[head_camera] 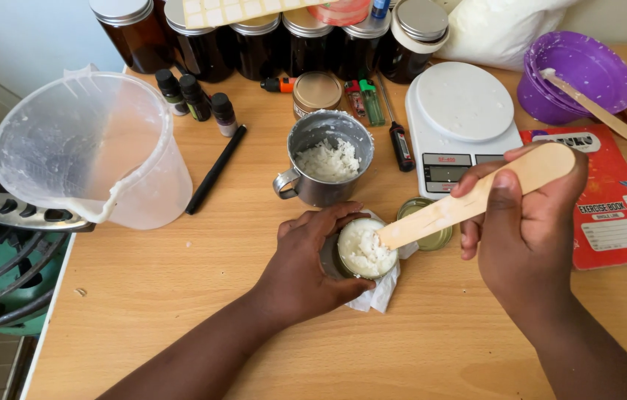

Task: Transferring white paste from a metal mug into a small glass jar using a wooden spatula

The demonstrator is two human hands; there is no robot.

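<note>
My left hand (304, 261) grips a small round tin (361, 252) filled with white cream, which rests on a white tissue (381, 292) on the wooden table (180, 296). My right hand (524, 222) holds a flat wooden spatula (469, 201), whose tip touches the cream in the tin. Just behind stands a metal mug (328, 159) with more white cream inside. A gold lid (432, 235) lies right of the tin, partly under the spatula.
A large plastic jug (98, 152) stands at left, a white kitchen scale (461, 126) and purple bowls (572, 74) with a spatula at the back right. Dark jars (254, 41), small dropper bottles (195, 96), a black pen (215, 170) and a red notebook (617, 200) surround the work spot.
</note>
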